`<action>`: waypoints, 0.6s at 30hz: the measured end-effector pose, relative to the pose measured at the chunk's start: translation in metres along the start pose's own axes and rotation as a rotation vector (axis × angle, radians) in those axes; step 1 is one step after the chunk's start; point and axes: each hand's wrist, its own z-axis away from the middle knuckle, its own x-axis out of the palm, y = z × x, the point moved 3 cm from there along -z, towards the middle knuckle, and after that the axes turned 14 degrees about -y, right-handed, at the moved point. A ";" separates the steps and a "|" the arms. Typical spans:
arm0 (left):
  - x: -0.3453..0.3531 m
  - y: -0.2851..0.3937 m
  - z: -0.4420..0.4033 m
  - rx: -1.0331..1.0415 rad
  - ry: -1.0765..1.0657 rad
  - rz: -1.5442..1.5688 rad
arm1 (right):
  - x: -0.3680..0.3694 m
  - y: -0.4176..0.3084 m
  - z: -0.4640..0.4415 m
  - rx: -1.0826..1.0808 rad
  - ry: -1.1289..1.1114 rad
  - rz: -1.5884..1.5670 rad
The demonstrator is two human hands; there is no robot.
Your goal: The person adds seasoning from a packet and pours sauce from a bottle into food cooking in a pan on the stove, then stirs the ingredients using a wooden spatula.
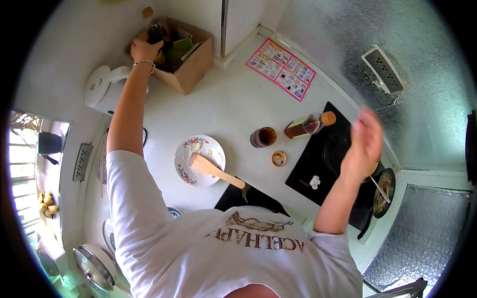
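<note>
My left hand, with a bracelet at the wrist, reaches to the near left corner of a cardboard box. Its fingers curl down among bottles, and what they grip is hidden. A bottle with a brown cap stands just beyond. My right hand is raised over the black stove, its fingers extended and slightly blurred, holding nothing visible. Near it stands a bottle of brown liquid with an orange cap. An open dark jar has its lid beside it.
A flowered plate carries a wooden spatula. A frying pan with food and a utensil is at the right. A white kettle-like appliance stands by the box. A pink-edged leaflet lies at the back.
</note>
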 end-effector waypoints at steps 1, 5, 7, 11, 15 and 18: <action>-0.005 0.011 0.018 0.025 0.170 -0.046 | -0.006 0.025 0.003 0.186 0.018 0.091; -0.017 0.036 0.091 0.302 0.425 0.065 | -0.022 0.087 0.054 0.193 0.026 0.303; -0.012 0.041 0.127 0.459 0.416 0.147 | -0.020 0.108 0.080 0.292 -0.084 0.215; 0.015 0.049 0.218 0.590 0.253 0.105 | -0.017 0.147 0.128 0.403 -0.224 0.199; 0.024 0.077 0.318 0.694 -0.104 0.172 | -0.020 0.185 0.171 0.495 -0.479 0.338; 0.028 0.078 0.379 0.670 -0.268 0.211 | -0.013 0.195 0.185 0.478 -0.647 0.418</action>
